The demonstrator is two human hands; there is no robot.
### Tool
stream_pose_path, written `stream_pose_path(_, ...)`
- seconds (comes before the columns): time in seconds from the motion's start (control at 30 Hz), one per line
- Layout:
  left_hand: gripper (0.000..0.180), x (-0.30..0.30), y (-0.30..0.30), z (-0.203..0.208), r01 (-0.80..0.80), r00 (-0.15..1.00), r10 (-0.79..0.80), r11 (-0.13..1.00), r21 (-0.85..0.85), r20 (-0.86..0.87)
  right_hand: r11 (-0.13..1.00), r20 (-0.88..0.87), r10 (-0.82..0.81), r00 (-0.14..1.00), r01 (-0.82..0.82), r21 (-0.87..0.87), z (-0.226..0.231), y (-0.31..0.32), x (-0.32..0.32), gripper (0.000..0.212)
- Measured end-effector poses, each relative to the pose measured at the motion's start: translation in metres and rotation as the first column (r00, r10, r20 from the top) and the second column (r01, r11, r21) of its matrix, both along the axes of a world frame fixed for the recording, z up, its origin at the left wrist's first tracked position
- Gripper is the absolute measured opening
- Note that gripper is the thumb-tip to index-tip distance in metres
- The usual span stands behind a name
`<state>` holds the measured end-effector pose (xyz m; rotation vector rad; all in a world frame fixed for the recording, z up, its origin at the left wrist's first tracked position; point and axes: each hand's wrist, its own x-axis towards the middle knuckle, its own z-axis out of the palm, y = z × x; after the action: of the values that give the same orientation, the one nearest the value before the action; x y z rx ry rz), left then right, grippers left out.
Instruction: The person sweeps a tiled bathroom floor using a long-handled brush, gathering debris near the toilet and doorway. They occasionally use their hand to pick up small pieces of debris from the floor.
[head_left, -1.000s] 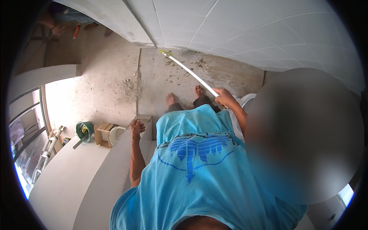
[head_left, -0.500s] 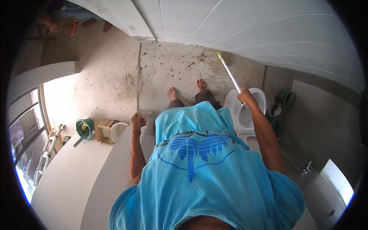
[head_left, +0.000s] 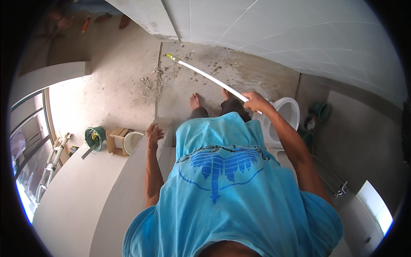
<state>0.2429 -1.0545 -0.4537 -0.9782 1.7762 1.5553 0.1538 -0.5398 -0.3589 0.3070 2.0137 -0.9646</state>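
Note:
My right hand (head_left: 257, 102) is closed round the upper end of a long white-handled broom (head_left: 209, 78). The handle slants away to the far left, and its small yellow-green head (head_left: 172, 57) is at the floor beside a dark joint line. Loose dirt and crumbs (head_left: 205, 68) lie scattered about the head, and more debris (head_left: 147, 83) is gathered left of the joint. My left hand (head_left: 154, 132) hangs empty near the end of a low pale wall (head_left: 165, 124), fingers loosely bent and slightly apart.
A white toilet (head_left: 287, 112) stands close by my right arm. Green containers (head_left: 319, 111) are at the right wall. On the left are a green bucket (head_left: 95, 138), a cardboard box (head_left: 115, 141) and a white tub (head_left: 133, 141). Another person's feet (head_left: 124, 21) show at the far left.
My right hand has swung the broom's head leftward across the floor, from near the tiled wall to the joint line. My left hand stays almost where it was.

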Motion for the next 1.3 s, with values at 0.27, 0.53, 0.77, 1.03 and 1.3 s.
stream_pose_path(0.27,0.043,0.012,-0.025,-0.002,-0.006,0.998,0.011,0.997,-0.074,0.068,0.847,-0.154,0.090,0.984,0.005,0.532,0.001,0.112,0.121,0.018)
stream_pose_path(0.53,0.044,-0.007,-0.036,-0.013,0.056,0.997,-0.055,0.998,-0.042,0.046,0.571,-0.142,0.201,0.969,0.002,0.821,0.052,0.138,0.120,0.027)
stream_pose_path(0.77,0.038,-0.038,-0.039,-0.020,0.043,0.998,-0.043,0.999,-0.007,-0.040,0.460,0.051,0.376,0.925,-0.234,0.856,0.026,0.093,0.016,0.027)
stream_pose_path(1.03,0.035,-0.029,-0.030,-0.033,-0.007,1.000,0.007,1.000,-0.003,-0.020,0.540,-0.037,0.590,0.806,-0.360,0.761,0.008,0.000,-0.019,0.025)
stream_pose_path(1.3,0.038,-0.011,-0.015,-0.022,0.034,0.999,-0.034,0.999,0.013,-0.004,0.815,-0.368,0.494,0.788,-0.271,0.512,-0.030,-0.080,0.008,0.027)
